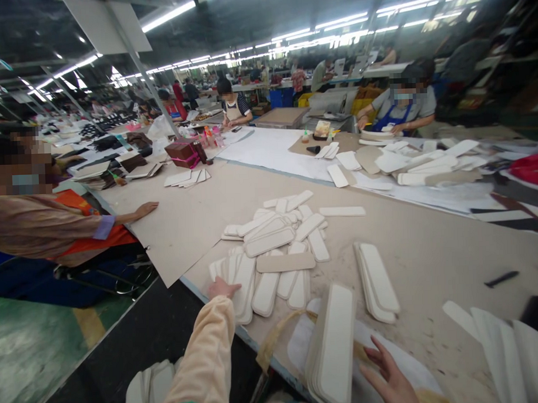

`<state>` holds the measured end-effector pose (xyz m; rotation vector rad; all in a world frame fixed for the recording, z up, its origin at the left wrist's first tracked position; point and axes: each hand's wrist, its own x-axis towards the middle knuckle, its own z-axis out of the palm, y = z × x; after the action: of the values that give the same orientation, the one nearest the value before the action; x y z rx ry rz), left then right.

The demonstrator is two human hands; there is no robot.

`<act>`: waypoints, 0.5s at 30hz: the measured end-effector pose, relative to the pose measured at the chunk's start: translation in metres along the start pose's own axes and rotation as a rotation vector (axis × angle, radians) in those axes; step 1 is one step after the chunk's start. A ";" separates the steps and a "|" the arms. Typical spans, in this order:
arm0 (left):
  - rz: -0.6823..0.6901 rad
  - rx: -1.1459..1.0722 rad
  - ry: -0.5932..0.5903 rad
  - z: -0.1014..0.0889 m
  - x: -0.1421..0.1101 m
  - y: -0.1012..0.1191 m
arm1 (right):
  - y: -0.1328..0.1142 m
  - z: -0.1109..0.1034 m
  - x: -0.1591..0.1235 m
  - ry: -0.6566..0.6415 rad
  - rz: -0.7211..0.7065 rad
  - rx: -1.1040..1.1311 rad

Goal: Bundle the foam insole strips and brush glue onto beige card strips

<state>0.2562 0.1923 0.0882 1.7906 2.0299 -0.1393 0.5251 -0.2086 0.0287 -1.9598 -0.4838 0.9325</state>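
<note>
My left hand (pixel 222 288) reaches to the near left edge of a loose pile of white, round-cornered strips (pixel 270 241). Its fingers are spread and rest at the strips there, without a visible grip on any. Beside a tall stack of the same strips (pixel 338 343) at the table's front is my right hand (pixel 390 373), its fingers apart and nothing in it. A gap shows between that hand and the stack. Behind them lies a smaller stack of strips (pixel 377 280). One strip in the pile shows a beige face (pixel 285 261).
A dark slim tool (pixel 501 279) lies at the right, near fanned white pieces (pixel 499 346). More strips (pixel 152 385) sit low at the left, below the table edge. A co-worker's hand (pixel 146 210) rests on the board at left. Other people work at tables behind.
</note>
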 end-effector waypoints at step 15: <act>0.208 0.262 -0.008 0.078 -0.050 0.110 | -0.005 -0.005 -0.009 0.124 -0.038 0.038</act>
<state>0.3858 0.1369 0.0588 2.1438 1.8749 -0.3636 0.5233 -0.2143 0.0383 -1.9542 -0.4281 0.7848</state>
